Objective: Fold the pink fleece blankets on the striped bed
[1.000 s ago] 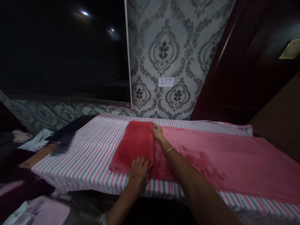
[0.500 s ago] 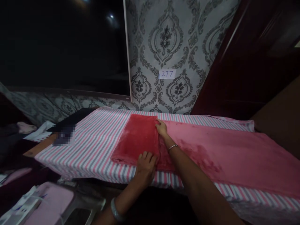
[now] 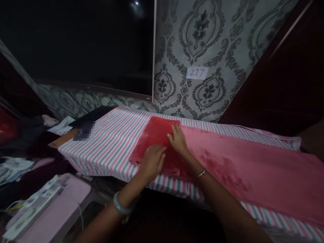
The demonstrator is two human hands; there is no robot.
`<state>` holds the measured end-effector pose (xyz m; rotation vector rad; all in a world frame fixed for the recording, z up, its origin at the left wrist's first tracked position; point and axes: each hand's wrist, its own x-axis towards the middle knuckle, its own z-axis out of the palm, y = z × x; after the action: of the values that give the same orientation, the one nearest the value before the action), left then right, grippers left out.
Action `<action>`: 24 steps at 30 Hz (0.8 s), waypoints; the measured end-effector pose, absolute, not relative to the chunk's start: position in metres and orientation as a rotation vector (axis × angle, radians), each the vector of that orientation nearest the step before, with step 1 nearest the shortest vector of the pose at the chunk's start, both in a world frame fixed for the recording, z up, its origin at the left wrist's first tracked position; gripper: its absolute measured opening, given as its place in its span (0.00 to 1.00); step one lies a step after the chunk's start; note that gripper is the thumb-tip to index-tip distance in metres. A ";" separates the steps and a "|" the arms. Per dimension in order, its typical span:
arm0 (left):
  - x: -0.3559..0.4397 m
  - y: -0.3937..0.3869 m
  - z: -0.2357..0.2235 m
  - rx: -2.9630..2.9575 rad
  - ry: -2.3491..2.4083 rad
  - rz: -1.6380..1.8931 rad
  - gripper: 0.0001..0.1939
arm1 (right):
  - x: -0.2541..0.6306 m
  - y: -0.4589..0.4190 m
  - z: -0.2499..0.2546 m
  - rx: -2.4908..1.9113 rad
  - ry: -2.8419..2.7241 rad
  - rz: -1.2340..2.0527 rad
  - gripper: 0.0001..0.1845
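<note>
A plush red blanket [image 3: 155, 132] lies on a striped cloth, its left end folded over into a thick rectangle. The rest of it stretches flat to the right as a paler pink length with darker brushed patches. My left hand [image 3: 152, 161], with a bangle at the wrist, is over the near part of the folded section; its fingers are loosely apart, and whether they touch the fabric is hard to tell. My right hand [image 3: 178, 139] rests at the fold's right edge, thumb and fingers spread and nothing gripped.
The striped cloth [image 3: 115, 135] covers the table. Behind it are a dark screen [image 3: 83, 44] and a patterned wall with a paper label [image 3: 197, 72]. At lower left, a white power strip [image 3: 32, 209] lies on a pink stool [image 3: 68, 199]; clothes are piled beyond.
My right hand has let go of the blanket's far corner and spread over the folded edge. My left hand has lifted and shifted left from the near corner. The view has turned slightly left.
</note>
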<state>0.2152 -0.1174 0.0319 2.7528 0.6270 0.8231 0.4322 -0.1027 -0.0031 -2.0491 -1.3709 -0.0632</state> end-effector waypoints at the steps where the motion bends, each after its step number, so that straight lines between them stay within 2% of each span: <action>1: 0.211 -0.106 0.033 2.790 0.734 0.790 0.22 | 0.423 -0.110 -0.006 -2.076 -1.434 -0.070 0.36; 5: 0.199 -0.076 0.011 2.929 1.071 0.432 0.33 | 0.400 -0.135 -0.023 -2.238 -1.554 0.022 0.36; 8: 0.194 -0.070 -0.010 2.944 1.127 0.264 0.35 | 0.398 -0.143 -0.030 -2.279 -1.569 0.041 0.36; 24: 0.196 -0.068 -0.014 2.969 1.106 0.358 0.34 | 0.401 -0.144 -0.024 -2.255 -1.530 0.006 0.35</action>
<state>0.1960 -0.0683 -0.0135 2.9685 1.1062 0.3580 0.4012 -0.1440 -0.0240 -2.2553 -1.5301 0.0061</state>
